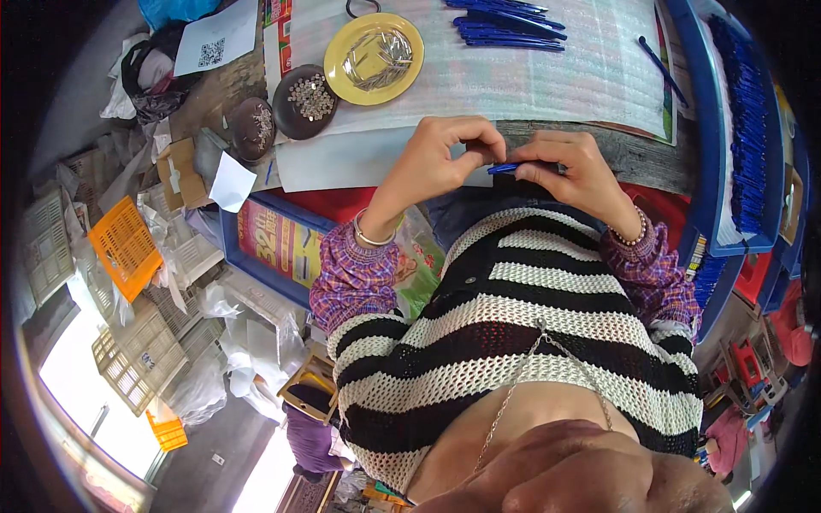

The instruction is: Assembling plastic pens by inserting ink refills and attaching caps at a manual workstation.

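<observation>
Over the table's near edge, my right hand (571,167) is closed on a slim blue plastic piece (503,169), thumb and fingers wrapped round it. My left hand (453,154) meets it there, thumb and forefinger pinched together at the piece's end. Whatever those left fingertips hold is too small to make out. Beyond my hands, a yellow plate (374,98) carries thin silver metal strips (376,61). Beside it, a dark dish (295,128) holds small round metal parts (311,96), and a smaller dark dish (242,128) holds tiny silvery parts.
Similar blue pieces (509,26) lie piled at the far side, with a single one (663,70) at right. A blue bin (694,94) full of them stands along the right edge. Crates (137,355) and an orange basket (126,248) are at left. Other people are behind.
</observation>
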`<move>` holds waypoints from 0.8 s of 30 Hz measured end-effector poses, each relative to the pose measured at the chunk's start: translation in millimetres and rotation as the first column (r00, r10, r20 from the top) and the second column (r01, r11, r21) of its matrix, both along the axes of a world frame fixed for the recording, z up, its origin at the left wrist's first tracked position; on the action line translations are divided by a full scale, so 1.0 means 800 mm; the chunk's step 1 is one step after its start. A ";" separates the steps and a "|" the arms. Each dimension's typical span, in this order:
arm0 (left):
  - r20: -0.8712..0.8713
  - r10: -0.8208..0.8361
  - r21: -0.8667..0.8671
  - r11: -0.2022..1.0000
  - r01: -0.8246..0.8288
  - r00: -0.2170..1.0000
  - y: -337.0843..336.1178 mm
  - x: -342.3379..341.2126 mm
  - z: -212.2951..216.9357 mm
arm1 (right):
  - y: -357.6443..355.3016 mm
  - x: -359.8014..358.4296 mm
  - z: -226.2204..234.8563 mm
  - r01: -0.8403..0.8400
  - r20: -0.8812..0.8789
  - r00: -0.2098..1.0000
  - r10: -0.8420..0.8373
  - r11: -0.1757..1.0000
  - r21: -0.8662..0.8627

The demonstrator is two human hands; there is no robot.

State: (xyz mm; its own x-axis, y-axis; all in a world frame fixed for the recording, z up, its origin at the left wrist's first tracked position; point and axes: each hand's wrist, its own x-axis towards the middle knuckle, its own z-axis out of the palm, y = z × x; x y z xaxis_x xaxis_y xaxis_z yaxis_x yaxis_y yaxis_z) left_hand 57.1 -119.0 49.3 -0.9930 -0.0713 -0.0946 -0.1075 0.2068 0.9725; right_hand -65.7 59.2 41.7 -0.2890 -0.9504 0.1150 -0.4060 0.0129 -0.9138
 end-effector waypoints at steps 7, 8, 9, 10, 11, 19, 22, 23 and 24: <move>0.022 0.011 0.033 0.999 -0.012 1.000 0.000 0.000 -0.001 | 0.002 -0.002 -0.004 -0.008 -0.007 1.000 0.008 1.000 0.011; 0.022 0.010 0.034 0.999 -0.011 1.000 -0.001 0.000 -0.001 | 0.002 -0.002 -0.003 -0.002 -0.009 1.000 0.002 1.000 0.013; 0.053 -0.008 0.047 0.999 0.006 0.999 -0.003 0.000 0.000 | 0.002 -0.002 -0.002 0.003 -0.011 1.000 -0.003 1.000 0.016; 0.083 -0.027 0.059 0.998 0.023 0.996 -0.004 -0.001 0.000 | 0.002 -0.002 -0.003 0.004 -0.010 1.000 -0.004 1.000 0.016; 0.083 -0.028 0.059 0.998 0.023 0.996 -0.004 -0.001 0.000 | 0.002 -0.002 -0.003 0.003 -0.002 1.000 -0.003 1.000 0.017; 0.094 -0.054 0.091 0.995 0.045 0.994 -0.006 -0.002 0.002 | 0.001 -0.001 -0.003 0.006 -0.008 1.000 -0.006 1.000 -0.002; 0.072 -0.057 0.046 0.997 0.053 0.996 -0.005 -0.003 0.005 | 0.001 0.000 -0.002 0.012 -0.040 0.999 -0.013 1.000 -0.029; 0.072 -0.058 0.046 0.997 0.055 0.996 -0.004 -0.004 0.006 | 0.002 0.000 -0.001 0.015 -0.097 0.995 -0.018 1.000 -0.024; 0.060 -0.052 0.002 0.999 0.052 0.997 -0.001 -0.005 0.008 | 0.002 0.001 -0.001 0.019 -0.153 0.988 -0.022 1.000 -0.020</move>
